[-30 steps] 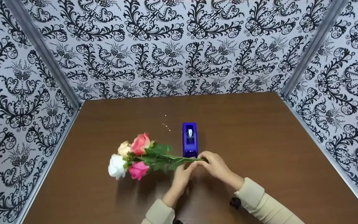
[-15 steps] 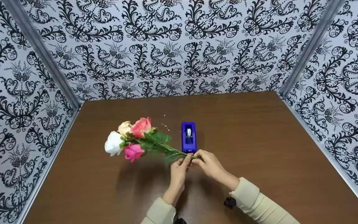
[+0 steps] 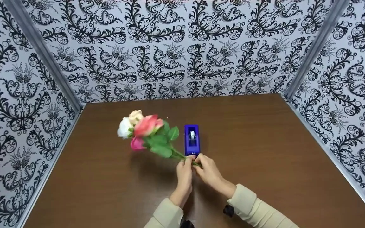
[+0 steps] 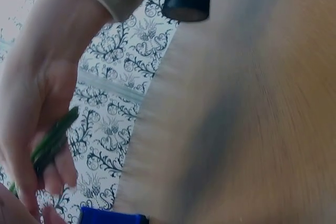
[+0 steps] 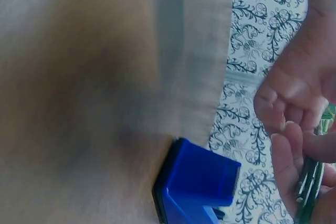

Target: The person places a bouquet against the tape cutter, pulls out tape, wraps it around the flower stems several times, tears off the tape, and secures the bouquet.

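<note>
A bunch of artificial roses (image 3: 149,126) in white, cream, coral and pink slants up to the left in the head view, its blooms blurred. My left hand (image 3: 185,175) pinches the green stems (image 3: 178,154). Close beside it, my right hand (image 3: 210,172) grips the stems near their cut ends. The wrist views show dark green stem ends (image 4: 55,137) between the curled fingers. Just beyond both hands stands a blue tape dispenser (image 3: 192,148) with a roll of clear tape (image 3: 192,135) in it. The right wrist view shows the dispenser (image 5: 202,174) beside the hands.
The brown wooden table (image 3: 249,133) is enclosed by patterned walls (image 3: 157,57) at the back and sides. A tiny pale speck lies on it behind the flowers. Black wrist cameras (image 3: 229,210) sit below the cuffs.
The rose heads have swung upward and the bunch now slants more steeply. Both hands have drawn together on the stems, with the right hand shifting slightly left. The dispenser stays put.
</note>
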Demonstrator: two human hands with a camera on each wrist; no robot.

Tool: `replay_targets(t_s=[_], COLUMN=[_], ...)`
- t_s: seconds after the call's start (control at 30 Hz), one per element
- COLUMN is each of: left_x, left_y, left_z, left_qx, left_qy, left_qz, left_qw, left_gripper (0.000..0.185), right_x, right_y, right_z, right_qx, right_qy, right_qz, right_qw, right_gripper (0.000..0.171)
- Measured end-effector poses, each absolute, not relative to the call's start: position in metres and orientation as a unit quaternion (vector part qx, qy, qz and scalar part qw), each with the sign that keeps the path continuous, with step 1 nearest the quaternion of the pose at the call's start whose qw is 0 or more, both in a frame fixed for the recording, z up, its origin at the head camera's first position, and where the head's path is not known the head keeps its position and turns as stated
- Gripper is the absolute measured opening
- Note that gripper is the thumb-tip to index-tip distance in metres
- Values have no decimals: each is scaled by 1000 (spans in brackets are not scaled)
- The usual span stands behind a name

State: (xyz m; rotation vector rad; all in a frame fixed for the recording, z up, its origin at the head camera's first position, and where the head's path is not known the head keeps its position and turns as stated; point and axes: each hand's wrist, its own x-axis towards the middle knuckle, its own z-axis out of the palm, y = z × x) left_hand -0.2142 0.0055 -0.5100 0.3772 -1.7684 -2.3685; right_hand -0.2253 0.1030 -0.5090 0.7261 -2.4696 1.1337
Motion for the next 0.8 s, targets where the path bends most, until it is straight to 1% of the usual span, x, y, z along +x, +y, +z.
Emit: replay_targets(t_s=[0.1,0.17,0.23,0.3,0.43,0.53,0.6,0.67,0.73,0.8], left_x=[-215,-215,-215,-215,-215,-214,-213,-212,-211,-209], left_y=[8,7,6,5,3,2,1,-1,-5,-11], left_z=[-511,-512,-513,-514,-518,-521,-523,-524,-526,-526], left_qx=[110,96,79,60,39,45,52,61,63,60], left_qy=[-591,-594,-596,-595,-577,-542,-526,-507,-501,-505], left_qz=[-793,-793,-793,-796,-812,-837,-849,-860,-863,-861], left_qw=[93,96,95,94,76,49,31,15,5,-1], left_gripper=[30,34,37,38,41,46,49,49,44,44], right_x=[-224,-223,-223,-223,-225,-225,-226,-226,-227,-229], right_y=[99,97,97,97,93,90,88,88,90,92], right_z=[-513,-514,-513,-512,-508,-506,-507,-509,-511,-512], right_qx=[255,250,233,215,171,128,101,82,70,63], right_qy=[-860,-856,-851,-844,-797,-751,-734,-724,-717,-707], right_qz=[408,425,455,488,576,636,656,670,682,697], right_qw=[170,156,117,66,-59,-125,-140,-140,-125,-102], right_gripper=[23,21,15,8,22,25,24,21,19,16])
